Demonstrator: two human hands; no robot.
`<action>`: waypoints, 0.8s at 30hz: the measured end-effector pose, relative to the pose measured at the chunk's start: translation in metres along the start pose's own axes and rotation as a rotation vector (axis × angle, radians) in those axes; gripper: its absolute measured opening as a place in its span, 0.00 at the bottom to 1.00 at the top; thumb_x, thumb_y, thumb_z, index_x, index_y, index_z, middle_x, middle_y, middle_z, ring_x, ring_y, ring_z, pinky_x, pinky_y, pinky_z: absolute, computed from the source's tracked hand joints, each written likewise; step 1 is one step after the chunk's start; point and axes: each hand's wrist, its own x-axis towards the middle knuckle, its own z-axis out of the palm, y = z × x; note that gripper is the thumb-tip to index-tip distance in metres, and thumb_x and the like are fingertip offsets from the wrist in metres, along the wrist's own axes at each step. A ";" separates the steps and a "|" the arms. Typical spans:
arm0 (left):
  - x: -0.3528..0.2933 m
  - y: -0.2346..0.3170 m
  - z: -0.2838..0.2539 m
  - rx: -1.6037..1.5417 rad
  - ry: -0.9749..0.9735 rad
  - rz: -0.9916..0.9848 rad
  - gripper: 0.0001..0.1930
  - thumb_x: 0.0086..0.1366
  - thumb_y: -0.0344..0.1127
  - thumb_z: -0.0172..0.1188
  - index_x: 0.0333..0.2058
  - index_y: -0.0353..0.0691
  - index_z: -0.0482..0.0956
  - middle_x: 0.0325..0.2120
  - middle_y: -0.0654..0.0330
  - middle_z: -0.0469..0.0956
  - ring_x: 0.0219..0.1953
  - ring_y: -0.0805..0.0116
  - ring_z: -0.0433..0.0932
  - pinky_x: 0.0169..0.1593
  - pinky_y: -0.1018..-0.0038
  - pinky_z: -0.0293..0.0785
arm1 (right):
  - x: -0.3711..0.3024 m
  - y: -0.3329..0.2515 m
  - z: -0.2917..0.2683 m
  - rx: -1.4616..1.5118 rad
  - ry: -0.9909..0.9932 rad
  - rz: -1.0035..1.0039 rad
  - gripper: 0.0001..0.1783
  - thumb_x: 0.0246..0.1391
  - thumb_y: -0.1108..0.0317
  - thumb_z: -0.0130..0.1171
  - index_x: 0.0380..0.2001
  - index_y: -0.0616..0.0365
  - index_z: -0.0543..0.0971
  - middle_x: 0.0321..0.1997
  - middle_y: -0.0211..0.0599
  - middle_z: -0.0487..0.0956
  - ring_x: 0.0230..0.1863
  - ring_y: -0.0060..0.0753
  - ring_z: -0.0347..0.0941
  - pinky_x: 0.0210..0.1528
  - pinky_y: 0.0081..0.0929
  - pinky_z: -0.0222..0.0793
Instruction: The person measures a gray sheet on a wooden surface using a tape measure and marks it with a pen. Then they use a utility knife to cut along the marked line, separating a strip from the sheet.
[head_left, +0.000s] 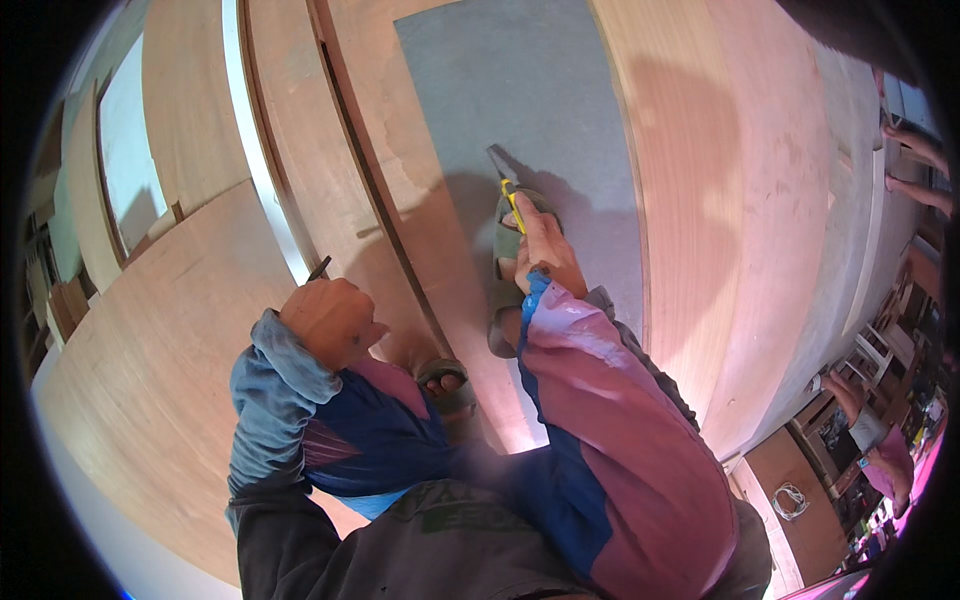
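Observation:
My right hand (550, 248) is closed around a yellow utility knife (512, 198), its long thin blade pointing forward over a grey sheet (515, 85). I cannot tell whether the blade touches the sheet. To the left, my left hand (330, 318) is curled shut on a thin black stick-like thing (320, 268), whose tip pokes out above the fingers. That hand is beside a narrow white strip (262, 140) and a long dark wooden strip (372, 185). Below and beyond the right hand, my sandalled foot (508, 240) partly shows on the sheet.
Large plywood panels (165, 320) lie on both sides of the grey sheet. My other sandalled foot (445, 385) rests near the dark strip's end. At the far right are another person's bare legs (915, 165), a seated person (868, 435) and a coiled white cord (790, 500) on a brown board.

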 end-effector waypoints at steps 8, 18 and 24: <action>0.002 -0.005 0.000 -0.007 0.033 0.036 0.18 0.58 0.46 0.66 0.23 0.33 0.84 0.21 0.43 0.79 0.29 0.42 0.81 0.35 0.55 0.77 | -0.003 0.008 -0.014 0.178 0.003 0.010 0.46 0.47 0.68 0.64 0.70 0.54 0.58 0.51 0.51 0.73 0.44 0.59 0.77 0.44 0.45 0.77; 0.004 -0.006 0.005 0.038 0.063 0.064 0.17 0.58 0.46 0.65 0.23 0.35 0.85 0.18 0.48 0.79 0.25 0.47 0.81 0.31 0.56 0.76 | 0.005 0.019 -0.005 0.702 -0.048 0.074 0.46 0.48 0.71 0.64 0.70 0.57 0.57 0.48 0.50 0.75 0.39 0.53 0.78 0.43 0.40 0.76; 0.006 -0.005 0.002 0.045 0.063 0.109 0.17 0.58 0.46 0.65 0.23 0.36 0.85 0.20 0.47 0.80 0.27 0.47 0.81 0.33 0.56 0.77 | 0.008 0.039 -0.001 0.194 0.232 -0.136 0.41 0.53 0.70 0.60 0.70 0.56 0.59 0.44 0.52 0.74 0.37 0.49 0.78 0.42 0.40 0.75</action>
